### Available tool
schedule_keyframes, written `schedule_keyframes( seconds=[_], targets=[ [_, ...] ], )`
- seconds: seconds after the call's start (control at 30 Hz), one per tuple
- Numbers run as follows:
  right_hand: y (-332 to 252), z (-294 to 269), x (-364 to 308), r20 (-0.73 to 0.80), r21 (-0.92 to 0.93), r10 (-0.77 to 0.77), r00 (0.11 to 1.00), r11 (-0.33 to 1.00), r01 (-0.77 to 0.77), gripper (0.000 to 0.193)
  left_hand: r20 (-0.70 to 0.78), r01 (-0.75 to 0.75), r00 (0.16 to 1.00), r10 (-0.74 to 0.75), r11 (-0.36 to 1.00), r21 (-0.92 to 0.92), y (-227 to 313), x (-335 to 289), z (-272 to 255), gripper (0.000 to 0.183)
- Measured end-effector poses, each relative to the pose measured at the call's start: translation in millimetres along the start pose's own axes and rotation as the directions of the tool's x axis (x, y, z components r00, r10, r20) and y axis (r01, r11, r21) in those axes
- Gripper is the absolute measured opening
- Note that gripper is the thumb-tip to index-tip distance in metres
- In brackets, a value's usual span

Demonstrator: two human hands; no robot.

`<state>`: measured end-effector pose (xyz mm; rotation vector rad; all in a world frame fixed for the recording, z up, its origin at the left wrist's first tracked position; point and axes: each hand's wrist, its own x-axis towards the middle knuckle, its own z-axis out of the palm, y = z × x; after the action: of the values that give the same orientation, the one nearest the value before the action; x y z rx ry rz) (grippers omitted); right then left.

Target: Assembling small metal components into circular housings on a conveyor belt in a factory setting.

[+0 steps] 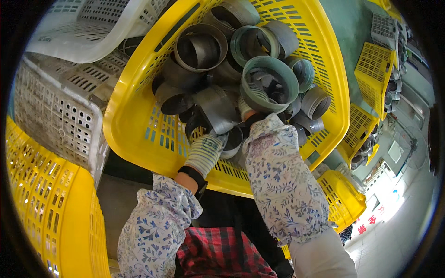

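Observation:
A yellow slotted basket (132, 111) in front of me holds a heap of grey pipe fittings, mostly short elbows with round open ends. My left hand (205, 152), in a striped knit glove, is closed at the lower end of a dark grey pipe elbow (216, 109); part of its fingers is hidden. Deeper in the heap, my right hand (244, 109) is largely covered by a wide greenish-grey pipe fitting (283, 103) and my sleeve, so its grip does not show. Another wide ring-mouthed fitting (221, 34) lies farther up the heap.
On the left stand a white basket (99, 48), a dirty whitish crate (60, 111) and another yellow basket (69, 208). Several yellow baskets (371, 69) with fittings line the right side, and one yellow basket (340, 197) sits close behind my right arm.

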<state>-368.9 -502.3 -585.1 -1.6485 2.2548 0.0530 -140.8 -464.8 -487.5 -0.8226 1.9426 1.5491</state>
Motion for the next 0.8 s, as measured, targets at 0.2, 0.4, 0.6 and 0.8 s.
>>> schedule_keyframes(
  seconds=[0.2,0.4,0.6,0.8],
  targets=[
    [-57.7,-68.4,5.1,0.449,-0.396,0.016,0.893,0.900,0.183,0.040,-0.538,-0.318,0.840,0.063,0.862,-0.395,-11.9,-89.5,-6.9,0.027],
    [-56.3,-111.6,-83.3,0.355,-0.283,-0.096,0.930,0.937,0.205,0.039,-0.790,-0.420,0.612,-0.024,0.837,-0.350,19.1,-193.1,-22.3,0.023],
    [-78.6,-206.2,-144.4,0.365,-0.275,-0.128,0.922,0.931,0.238,0.039,-0.810,-0.412,0.572,0.129,0.899,-0.148,66.1,-320.3,-41.8,0.027],
    [-122.8,-307.5,-194.5,0.007,0.027,-0.574,0.819,0.819,0.573,0.040,-0.849,-0.345,0.465,0.251,0.934,0.088,109.6,-450.3,9.3,0.027]
  ],
)
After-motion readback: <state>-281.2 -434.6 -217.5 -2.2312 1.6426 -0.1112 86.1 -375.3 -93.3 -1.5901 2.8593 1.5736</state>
